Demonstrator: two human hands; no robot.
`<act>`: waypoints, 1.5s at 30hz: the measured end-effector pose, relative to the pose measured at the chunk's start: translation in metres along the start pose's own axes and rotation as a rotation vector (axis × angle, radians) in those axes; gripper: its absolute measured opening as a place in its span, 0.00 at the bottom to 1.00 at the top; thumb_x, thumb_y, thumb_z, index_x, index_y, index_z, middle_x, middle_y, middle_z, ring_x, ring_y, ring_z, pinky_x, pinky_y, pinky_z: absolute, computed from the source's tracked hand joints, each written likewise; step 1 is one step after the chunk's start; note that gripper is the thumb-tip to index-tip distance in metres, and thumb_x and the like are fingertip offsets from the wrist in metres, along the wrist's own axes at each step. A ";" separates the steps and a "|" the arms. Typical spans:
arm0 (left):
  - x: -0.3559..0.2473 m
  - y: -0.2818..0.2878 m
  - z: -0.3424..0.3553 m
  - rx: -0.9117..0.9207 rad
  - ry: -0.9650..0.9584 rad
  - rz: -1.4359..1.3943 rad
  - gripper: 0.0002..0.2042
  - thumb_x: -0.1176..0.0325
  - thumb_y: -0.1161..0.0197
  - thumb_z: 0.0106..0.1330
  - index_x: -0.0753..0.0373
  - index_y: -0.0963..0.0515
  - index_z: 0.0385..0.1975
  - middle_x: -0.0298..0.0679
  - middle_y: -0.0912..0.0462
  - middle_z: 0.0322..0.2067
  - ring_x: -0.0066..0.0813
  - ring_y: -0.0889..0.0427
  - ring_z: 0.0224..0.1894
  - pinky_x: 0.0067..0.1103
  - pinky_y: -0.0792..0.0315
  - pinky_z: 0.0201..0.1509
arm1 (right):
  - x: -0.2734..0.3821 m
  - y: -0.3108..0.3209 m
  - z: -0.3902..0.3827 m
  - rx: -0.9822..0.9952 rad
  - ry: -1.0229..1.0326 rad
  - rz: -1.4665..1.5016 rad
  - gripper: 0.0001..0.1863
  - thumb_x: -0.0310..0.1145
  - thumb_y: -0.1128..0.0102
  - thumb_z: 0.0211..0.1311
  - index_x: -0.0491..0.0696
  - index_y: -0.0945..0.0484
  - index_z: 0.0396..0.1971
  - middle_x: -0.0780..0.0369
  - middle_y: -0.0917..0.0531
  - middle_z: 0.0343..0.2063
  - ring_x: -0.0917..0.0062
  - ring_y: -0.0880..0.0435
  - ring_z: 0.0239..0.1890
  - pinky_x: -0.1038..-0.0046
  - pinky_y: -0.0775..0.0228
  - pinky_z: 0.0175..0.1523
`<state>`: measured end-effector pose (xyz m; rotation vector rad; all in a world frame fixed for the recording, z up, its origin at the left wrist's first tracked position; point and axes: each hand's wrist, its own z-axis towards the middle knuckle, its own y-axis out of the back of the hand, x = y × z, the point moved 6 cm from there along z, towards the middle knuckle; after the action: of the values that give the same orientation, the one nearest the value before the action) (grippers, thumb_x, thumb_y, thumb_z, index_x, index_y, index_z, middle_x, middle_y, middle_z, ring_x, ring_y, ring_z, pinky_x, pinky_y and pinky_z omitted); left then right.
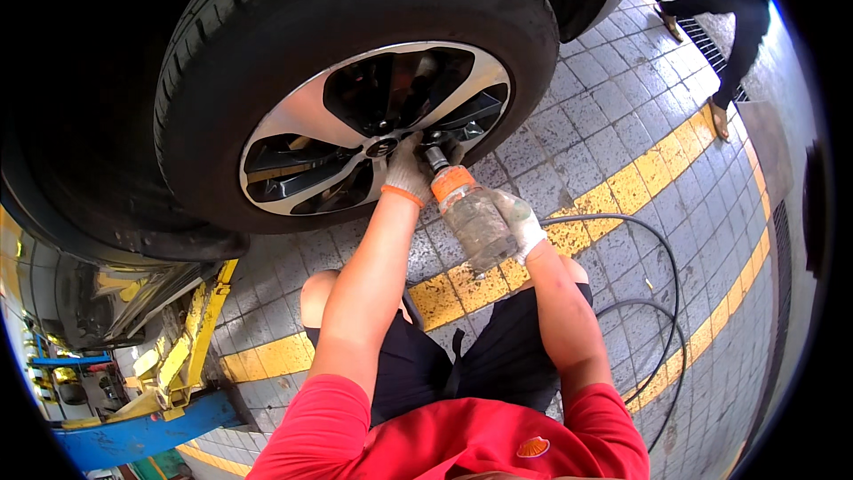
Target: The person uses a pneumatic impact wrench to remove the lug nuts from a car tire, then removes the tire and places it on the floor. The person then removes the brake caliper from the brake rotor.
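Observation:
A large car wheel (306, 107) with a black tyre and a silver-and-black alloy rim fills the upper middle, raised off the floor. My right hand (518, 220), in a whitish work glove, grips a worn grey impact wrench (480, 227) with an orange band. The wrench's metal socket (435, 157) points into the rim beside the centre cap (382, 148). My left hand (409, 169), in a glove with an orange cuff, is closed around the socket end, close to the hub. Its fingers are partly hidden behind the socket, and the socket's tip is hard to make out.
A black air hose (673, 271) loops over the tiled floor at my right. Yellow painted lines (653, 175) cross the tiles. At the lower left stands a yellow and blue lift frame (191, 338). A person in dark trousers (742, 31) is at the upper right, near a floor grate.

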<state>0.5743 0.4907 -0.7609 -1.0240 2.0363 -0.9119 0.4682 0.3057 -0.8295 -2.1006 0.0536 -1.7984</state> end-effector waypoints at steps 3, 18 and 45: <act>0.003 0.011 0.015 0.061 0.038 -0.186 0.17 0.64 0.47 0.80 0.70 0.28 0.58 0.60 0.19 0.52 0.58 0.16 0.53 0.54 0.20 0.63 | 0.028 -0.018 -0.011 -0.131 -0.365 0.575 0.19 0.38 0.37 0.73 0.45 0.18 0.59 0.59 0.12 0.52 0.70 0.11 0.50 0.67 0.17 0.55; 0.022 -0.015 -0.087 0.022 -0.081 0.238 0.21 0.49 0.44 0.79 0.65 0.24 0.48 0.51 0.15 0.41 0.49 0.13 0.42 0.41 0.16 0.51 | 0.042 -0.053 0.016 0.096 0.324 -0.303 0.24 0.32 0.36 0.66 0.47 0.21 0.62 0.54 0.14 0.52 0.63 0.14 0.54 0.67 0.23 0.61; -0.061 -0.006 -0.068 0.019 -0.114 0.560 0.28 0.44 0.49 0.77 0.63 0.23 0.60 0.48 0.16 0.54 0.44 0.16 0.55 0.39 0.23 0.66 | 0.083 -0.106 0.054 0.010 0.197 -0.503 0.21 0.38 0.38 0.68 0.52 0.18 0.59 0.54 0.13 0.54 0.58 0.15 0.58 0.64 0.23 0.61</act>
<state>0.5500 0.5588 -0.7051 -0.4355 2.0502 -0.5594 0.5133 0.3960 -0.7253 -2.0459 -0.4699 -2.2745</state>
